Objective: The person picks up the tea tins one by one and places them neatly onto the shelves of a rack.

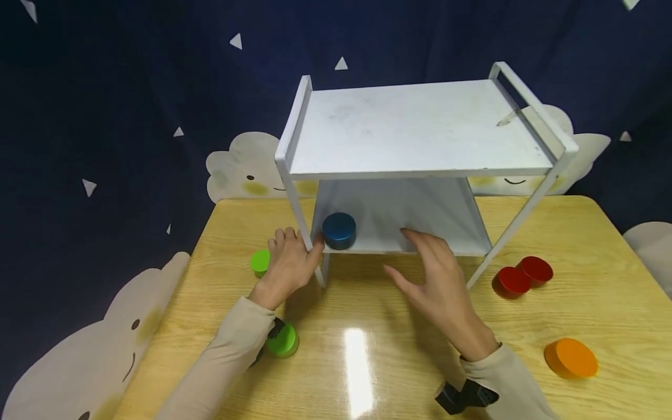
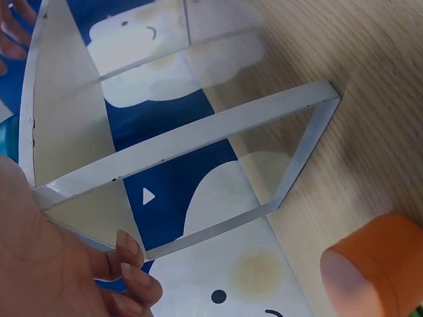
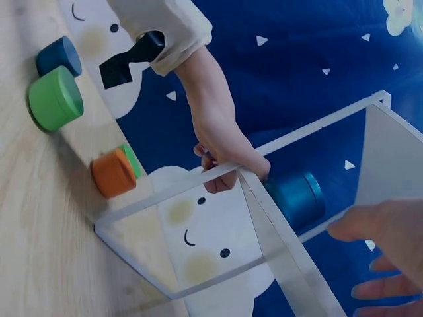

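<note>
A white two-tier rack (image 1: 415, 131) stands on the wooden table. My left hand (image 1: 287, 265) grips its left front upright at lower-shelf height; the thumb lies at the shelf edge and the other fingers bend around the outside (image 2: 135, 264). Just inside that upright, a blue round container (image 1: 339, 231) rests on the lower shelf (image 1: 404, 224), close to the left thumb. My right hand (image 1: 438, 283) hovers in front of this shelf's right half. Its thumb and fingers are spread apart, with nothing between them.
Two red round containers (image 1: 511, 282) sit right of the rack, an orange one (image 1: 571, 358) nearer. A green container (image 1: 283, 340) and a dark blue one (image 3: 59, 57) stand by the left forearm. Beyond the left hand is an orange container (image 3: 114, 174) with green beside it.
</note>
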